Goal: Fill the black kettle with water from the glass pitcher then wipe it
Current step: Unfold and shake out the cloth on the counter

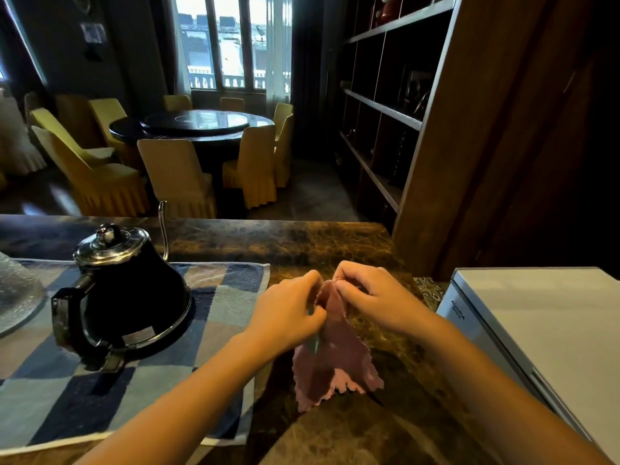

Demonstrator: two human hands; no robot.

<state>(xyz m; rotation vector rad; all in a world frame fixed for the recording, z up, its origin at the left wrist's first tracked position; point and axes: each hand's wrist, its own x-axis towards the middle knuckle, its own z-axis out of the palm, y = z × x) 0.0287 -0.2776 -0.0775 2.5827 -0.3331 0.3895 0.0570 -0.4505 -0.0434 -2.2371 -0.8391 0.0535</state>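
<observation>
— What does the black kettle (134, 290) look like?

— It has a wide bell-shaped body in glossy black, with a bright metal band round the foot. The shiny chrome lid (110, 246) sits shut on it, with a round knob on top. A thin gooseneck spout (163, 229) rises on its far side, and the black loop handle (67, 317) faces the near left.

— Where is it?

— It stands upright on a blue checked towel (50, 397) spread over the left part of the brown marbled worktop (302, 243). It is to the left of both hands and apart from them.

— And the hands?

— The left hand (288, 317) and right hand (372, 297) are close together, each with fingers curled and pinching the top edge of a mauve cloth (335, 357). The cloth hangs between them, and its zigzag lower edge lies on the worktop just right of the towel.

— How many of each thing?

— One kettle, one lid, one towel, one cloth and two hands. There is one textured glass vessel (16, 297) cut off at the left edge, sitting on the towel. One white appliance (536, 330) is at the right. Beyond are one round dining table (194, 124) and yellow-covered chairs (174, 172), which overlap too much to count.
</observation>
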